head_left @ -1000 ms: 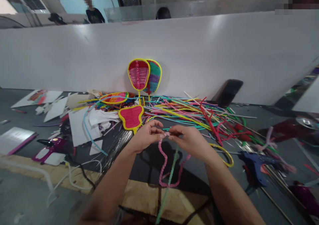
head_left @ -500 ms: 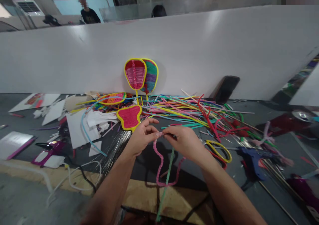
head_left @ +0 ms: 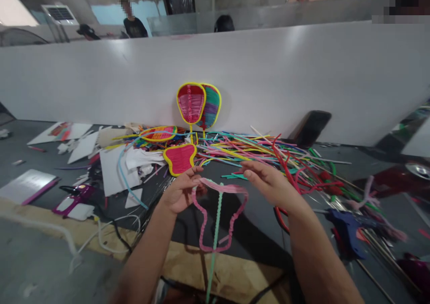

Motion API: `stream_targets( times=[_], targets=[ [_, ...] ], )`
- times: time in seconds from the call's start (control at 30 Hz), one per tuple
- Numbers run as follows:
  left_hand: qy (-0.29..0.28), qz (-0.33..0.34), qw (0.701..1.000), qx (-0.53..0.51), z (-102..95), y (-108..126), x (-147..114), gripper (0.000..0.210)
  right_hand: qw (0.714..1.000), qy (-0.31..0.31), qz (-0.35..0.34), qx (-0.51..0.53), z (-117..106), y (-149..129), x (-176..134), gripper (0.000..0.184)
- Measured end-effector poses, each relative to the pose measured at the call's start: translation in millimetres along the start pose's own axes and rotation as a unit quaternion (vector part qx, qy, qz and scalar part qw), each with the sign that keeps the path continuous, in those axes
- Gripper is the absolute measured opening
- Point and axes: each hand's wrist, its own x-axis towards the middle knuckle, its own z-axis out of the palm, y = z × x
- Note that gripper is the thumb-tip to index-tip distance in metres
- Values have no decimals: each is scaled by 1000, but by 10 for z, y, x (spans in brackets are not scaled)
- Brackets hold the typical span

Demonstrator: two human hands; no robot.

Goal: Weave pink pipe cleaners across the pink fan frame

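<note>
One pink frame (head_left: 231,188) with a green stem (head_left: 217,221) is extending over the dark tabletop (head_left: 262,232); the left hand (head_left: 179,192) is pinching the frame's upper left corner, while the right hand (head_left: 268,183) is hovering near the upper right corner, fingers loosely curved and free. From where I am standing, markings on a dark shirt (head_left: 135,28) are appearing too small to read.

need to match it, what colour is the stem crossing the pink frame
The stem is pale green; the head view shows it best.
</note>
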Motion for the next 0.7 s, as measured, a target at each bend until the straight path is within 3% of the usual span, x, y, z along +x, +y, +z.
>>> stream_targets(
  times=[0.1,0.2,0.37,0.6,0.7],
  targets=[
    [23,3,999,-44,-95,-10,-71,41,991,-117,22,61,2,110,11,37],
    [39,21,997,-65,-165,-28,-125,38,975,-178,49,122,35,158,11,40],
    [61,33,994,-85,-260,-33,-179,34,948,-220,101,207,25,90,1,39],
    [70,38,992,-95,-358,-63,-209,30,934,-264,121,208,70,-5,-106,41],
    [68,40,991,-111,-378,-119,-193,28,931,-252,153,217,157,-4,-257,39]
  ],
)
